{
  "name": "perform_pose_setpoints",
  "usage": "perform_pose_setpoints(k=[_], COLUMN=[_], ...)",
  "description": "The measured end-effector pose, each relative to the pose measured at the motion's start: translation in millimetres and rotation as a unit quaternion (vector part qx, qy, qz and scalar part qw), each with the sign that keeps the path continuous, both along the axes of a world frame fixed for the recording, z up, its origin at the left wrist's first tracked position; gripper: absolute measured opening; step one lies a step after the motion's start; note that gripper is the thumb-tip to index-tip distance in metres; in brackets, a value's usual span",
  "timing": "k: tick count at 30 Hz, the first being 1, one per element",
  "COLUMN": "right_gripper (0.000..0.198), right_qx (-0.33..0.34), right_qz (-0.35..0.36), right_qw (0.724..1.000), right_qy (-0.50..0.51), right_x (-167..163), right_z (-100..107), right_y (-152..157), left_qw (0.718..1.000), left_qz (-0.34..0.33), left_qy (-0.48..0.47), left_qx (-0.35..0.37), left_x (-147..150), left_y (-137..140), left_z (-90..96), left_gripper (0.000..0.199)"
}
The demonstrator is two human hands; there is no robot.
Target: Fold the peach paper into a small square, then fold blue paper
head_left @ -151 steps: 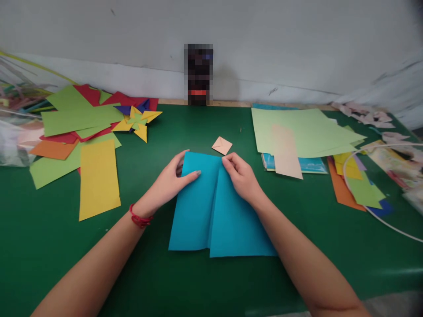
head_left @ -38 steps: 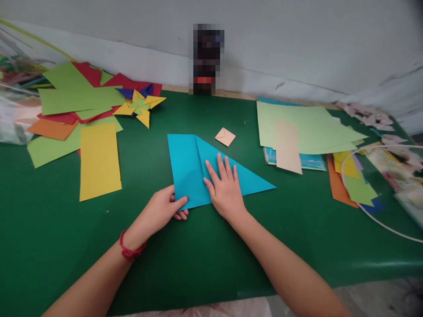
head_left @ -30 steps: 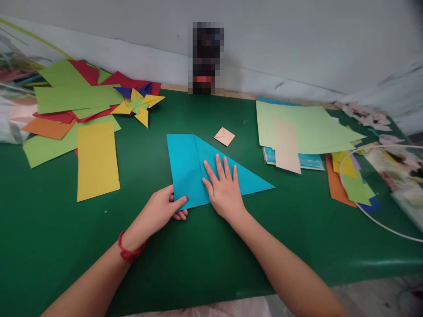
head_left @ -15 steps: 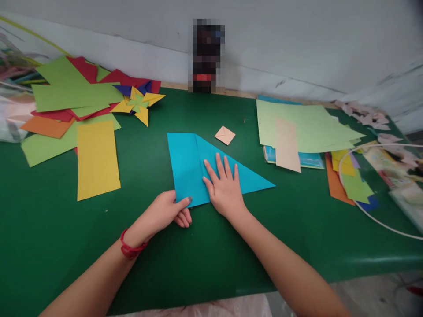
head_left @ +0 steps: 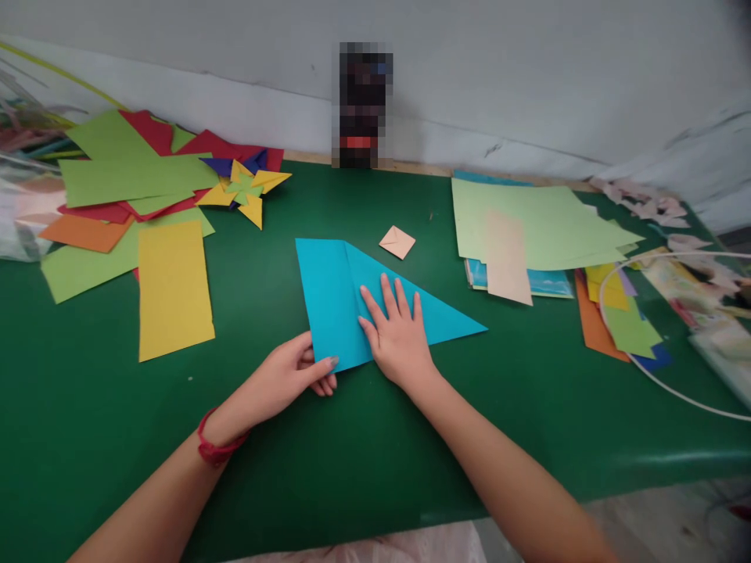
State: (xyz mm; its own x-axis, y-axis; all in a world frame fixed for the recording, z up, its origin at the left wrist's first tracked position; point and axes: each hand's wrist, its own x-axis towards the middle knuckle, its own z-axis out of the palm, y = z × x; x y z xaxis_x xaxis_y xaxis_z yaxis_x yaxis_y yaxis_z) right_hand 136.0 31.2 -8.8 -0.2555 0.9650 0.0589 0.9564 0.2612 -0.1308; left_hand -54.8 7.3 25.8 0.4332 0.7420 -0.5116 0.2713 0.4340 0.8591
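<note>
A blue sheet of paper (head_left: 328,305), folded so that its right side tapers to a point, lies in the middle of the green table. At its lower left corner my left hand (head_left: 296,366) pinches the paper, thumb on top and fingers beneath. My right hand (head_left: 400,332) lies flat on the folded part with its fingers spread, covering some of the lower edge. Just beyond the blue paper is a small folded peach paper square (head_left: 397,242).
A yellow paper rectangle (head_left: 176,293) and a pile of green and red sheets (head_left: 126,180) lie left, beside a yellow and purple paper star (head_left: 245,188). Light green sheets (head_left: 545,223) and coloured scraps (head_left: 630,324) are at right. A blurred-out dark object (head_left: 361,109) stands against the wall.
My left hand has shifted slightly up and left at the paper's corner, its fingers further under the edge. The right hand stays flat in place. The view has tilted a little.
</note>
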Motion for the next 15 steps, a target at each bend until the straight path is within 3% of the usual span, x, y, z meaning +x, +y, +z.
perform_pose_setpoints(k=[4,6,7,9,11,13,15], right_gripper=[0.049,0.049,0.049,0.049,0.049,0.049,0.050], right_qx=[-0.005,-0.008,-0.009,-0.012,-0.014,-0.016,-0.015], right_qz=[0.000,0.009,0.017,0.042,0.071,0.098,0.111], right_qw=[1.000,1.000,1.000,0.999,0.997,0.995,0.994], right_qy=[-0.004,-0.007,-0.007,-0.006,-0.003,0.000,0.004], right_x=[0.3,1.3,2.2,4.7,8.0,11.8,16.0], right_z=[1.8,2.7,3.0,3.3,3.2,2.6,2.1], right_y=[0.6,2.0,3.1,6.2,10.4,15.4,20.3], left_qw=[0.978,0.931,0.894,0.807,0.740,0.699,0.678], left_qz=[-0.012,0.000,0.006,-0.001,-0.064,-0.166,-0.256], left_qy=[0.118,0.202,0.238,0.282,0.293,0.287,0.267], left_qx=[0.170,0.304,0.380,0.520,0.603,0.634,0.635], left_x=[-15.9,-16.5,-15.1,-10.3,-5.5,-2.0,-0.1], left_y=[-5.8,-7.2,-7.3,-6.0,-2.6,2.3,7.7], left_z=[-4.7,-7.0,-7.7,-8.2,-8.3,-9.4,-12.4], left_gripper=[0.075,0.083,0.085,0.085,0.075,0.057,0.045])
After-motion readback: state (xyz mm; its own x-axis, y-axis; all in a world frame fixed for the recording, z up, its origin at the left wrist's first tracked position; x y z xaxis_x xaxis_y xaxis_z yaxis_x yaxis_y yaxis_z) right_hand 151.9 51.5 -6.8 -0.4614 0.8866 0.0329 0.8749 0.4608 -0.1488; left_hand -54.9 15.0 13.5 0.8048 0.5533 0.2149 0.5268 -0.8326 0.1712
